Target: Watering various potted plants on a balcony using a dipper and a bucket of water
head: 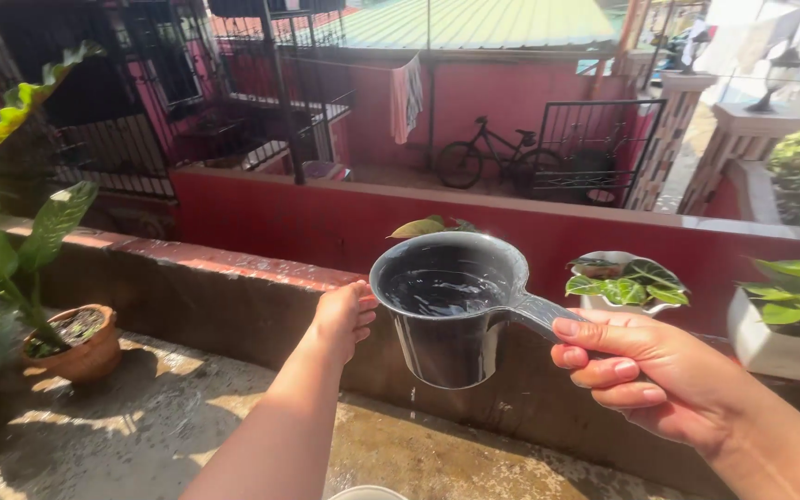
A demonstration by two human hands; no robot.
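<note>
Water fills the dark dipper, held by its handle in the right hand, fingers wrapped tight. Left hand touches its rim, fingers curled together. Keeping it level above the wet ledge avoids spills.
</note>
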